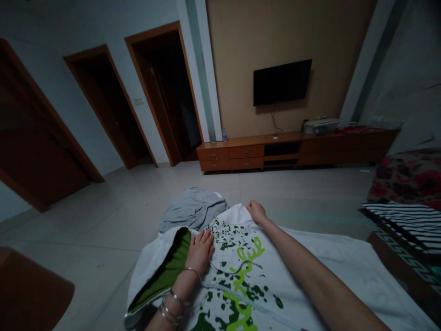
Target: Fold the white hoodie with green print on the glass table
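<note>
While the left hand (202, 250) lies flat in the head view, fingers slightly spread on the white hoodie (248, 276) beside its green lining (168, 262), probably steadying the cloth, the right hand (257, 211) is curled over the far edge, seemingly pinching fabric to control that border; fingertips hidden. Hoodie's laid out in front of the person, print up. Grey cloth (193, 209) abuts the far-left edge, striped cloth (406, 225) sits off right, floor (131, 202) runs beyond to the TV cabinet (246, 156), so room looks widest ahead
</note>
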Demonstrator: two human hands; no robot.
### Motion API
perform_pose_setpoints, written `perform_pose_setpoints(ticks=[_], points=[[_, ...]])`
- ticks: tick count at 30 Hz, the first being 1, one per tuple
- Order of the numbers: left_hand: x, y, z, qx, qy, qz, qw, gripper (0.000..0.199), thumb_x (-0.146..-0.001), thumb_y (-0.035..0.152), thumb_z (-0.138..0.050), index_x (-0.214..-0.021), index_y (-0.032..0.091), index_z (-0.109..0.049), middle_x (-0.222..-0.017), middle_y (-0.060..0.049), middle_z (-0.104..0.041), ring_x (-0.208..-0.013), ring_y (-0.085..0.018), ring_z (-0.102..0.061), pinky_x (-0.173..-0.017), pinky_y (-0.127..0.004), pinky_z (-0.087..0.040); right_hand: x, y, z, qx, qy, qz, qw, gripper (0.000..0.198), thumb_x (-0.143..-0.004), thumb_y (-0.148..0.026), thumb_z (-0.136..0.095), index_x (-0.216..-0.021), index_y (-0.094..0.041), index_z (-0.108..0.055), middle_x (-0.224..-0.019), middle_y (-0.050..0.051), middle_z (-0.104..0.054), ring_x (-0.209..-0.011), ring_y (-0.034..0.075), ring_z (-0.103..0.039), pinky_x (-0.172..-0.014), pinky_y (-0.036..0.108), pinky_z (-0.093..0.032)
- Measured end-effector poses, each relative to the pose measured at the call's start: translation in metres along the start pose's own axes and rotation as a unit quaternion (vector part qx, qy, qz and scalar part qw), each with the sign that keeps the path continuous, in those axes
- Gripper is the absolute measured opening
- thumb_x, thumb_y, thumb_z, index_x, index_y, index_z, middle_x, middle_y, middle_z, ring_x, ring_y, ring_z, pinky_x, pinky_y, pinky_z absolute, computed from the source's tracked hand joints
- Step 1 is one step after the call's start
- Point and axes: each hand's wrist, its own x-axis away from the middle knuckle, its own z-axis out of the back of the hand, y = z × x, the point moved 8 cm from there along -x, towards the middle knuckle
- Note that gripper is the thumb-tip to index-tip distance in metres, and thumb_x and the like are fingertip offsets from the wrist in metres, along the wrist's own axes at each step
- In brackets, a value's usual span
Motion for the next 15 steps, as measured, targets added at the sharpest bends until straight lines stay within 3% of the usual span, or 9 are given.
perform_pose_setpoints(ticks=[5, 9, 15], points=[[0.001, -0.011, -0.019, -0.018, -0.004, 0.023, 1.000, 0.043, -0.089, 0.022, -0.047, -0.132, 0.026, -0.052, -0.146, -0.008, -0.043, -0.136, -0.026, -0.035, -0.110, -0.054, -0.028, 0.004, 0.015, 0.004, -0.023, -0.041, 0.049, 0.998, 0.035, -0.094, -0.034, -0.039, -0.098, -0.015, -0.067, -0.086, 0.006, -0.070, -0.072, 0.011, -0.061, -0.062, 0.020, -0.037], [0.000, -0.010, -0.019, -0.018, -0.006, 0.030, 0.999, 0.042, -0.090, 0.023, -0.047, -0.131, 0.027, -0.052, -0.145, -0.007, -0.044, -0.135, -0.025, -0.037, -0.109, -0.053, -0.028, 0.017, 0.009, 0.005, -0.009, -0.071, 0.118, 0.990, 0.024, -0.081, -0.027, -0.061, -0.103, -0.021, -0.068, -0.088, 0.001, -0.070, -0.078, 0.012, -0.060, -0.069, 0.019, -0.039], [-0.002, -0.005, -0.014, -0.002, -0.036, 0.028, 0.999, 0.043, -0.090, 0.027, -0.050, -0.133, 0.027, -0.050, -0.148, -0.006, -0.040, -0.136, -0.027, -0.034, -0.109, -0.052, -0.027, 0.048, 0.008, 0.039, 0.046, -0.010, 0.130, 0.990, 0.030, -0.087, -0.014, -0.046, -0.111, -0.012, -0.065, -0.117, 0.018, -0.060, -0.114, 0.024, -0.049, -0.096, 0.033, -0.033]])
